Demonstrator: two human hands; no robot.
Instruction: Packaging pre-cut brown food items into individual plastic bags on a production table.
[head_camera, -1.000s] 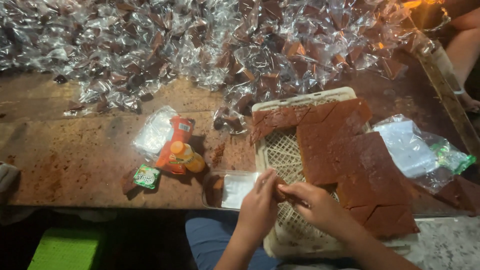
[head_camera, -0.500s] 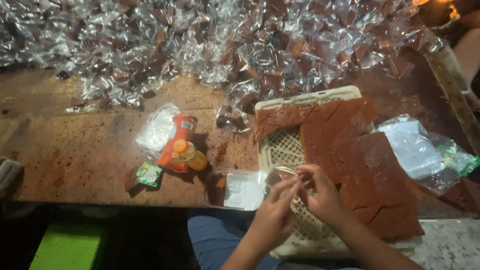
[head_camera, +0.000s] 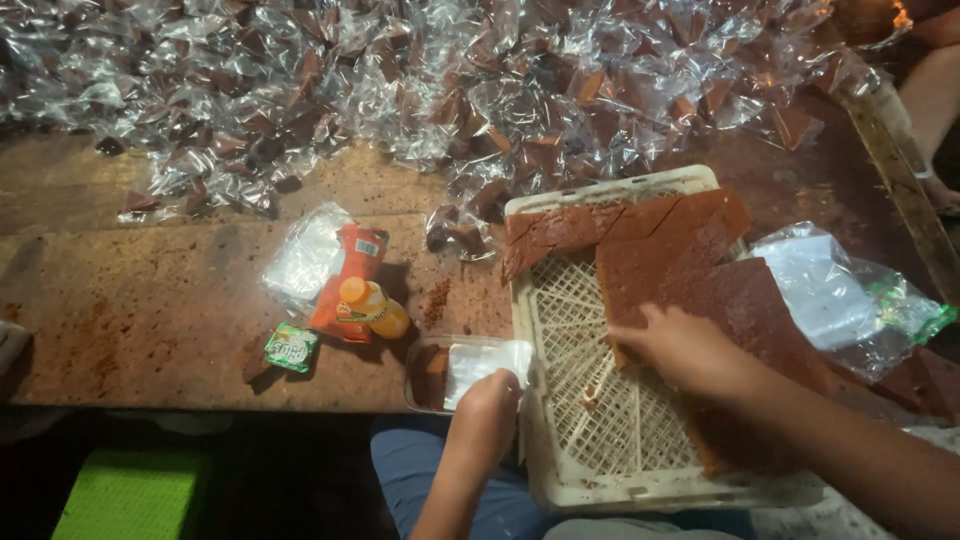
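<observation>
Fingers: right hand (head_camera: 690, 350) is pressing flat, unclenched, on the brown sheet (head_camera: 690, 270); left hand (head_camera: 487, 405) is pinching a clear wrapper (head_camera: 480, 362).
Sheet: lying in the crate (head_camera: 600, 440), probably soft, tearable; best lifted by an edge.
Beyond crate: wrapped pieces (head_camera: 420, 90) piling behind.

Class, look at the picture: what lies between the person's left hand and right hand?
In the head view, the bare lattice floor of the white crate lies between the left hand and the right hand.
</observation>
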